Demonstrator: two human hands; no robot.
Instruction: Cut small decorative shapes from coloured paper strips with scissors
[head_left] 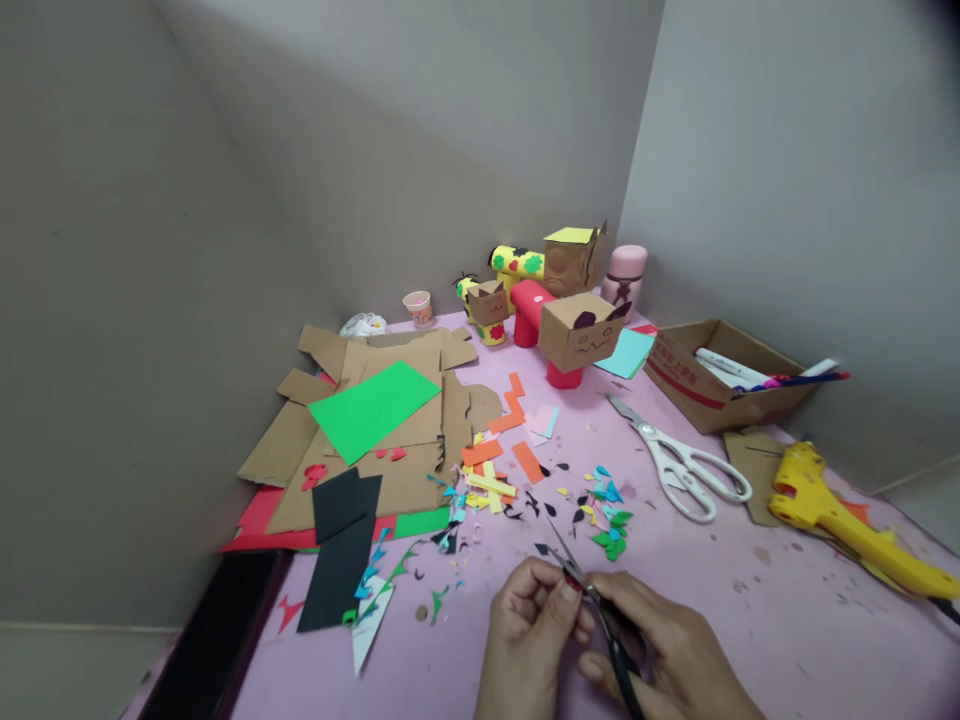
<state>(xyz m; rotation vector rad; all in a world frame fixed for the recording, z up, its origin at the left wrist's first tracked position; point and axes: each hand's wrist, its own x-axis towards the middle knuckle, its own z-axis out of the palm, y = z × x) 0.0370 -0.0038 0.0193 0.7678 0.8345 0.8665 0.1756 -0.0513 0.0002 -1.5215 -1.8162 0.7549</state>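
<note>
Inside cardboard box (679,372), markers (731,368), right hand (675,650) gripping small scissors (592,600)

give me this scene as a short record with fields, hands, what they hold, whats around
left hand: pinches a tiny dark paper scrap at the blades
right hand: grips small black-handled scissors, blades pointing up and away
table: pink, strewn with coloured paper cuttings
left side: flattened cardboard under a green sheet and black paper
right side: white scissors, yellow glue gun, open box of markers
back: cardboard box figures on paper tubes
</note>
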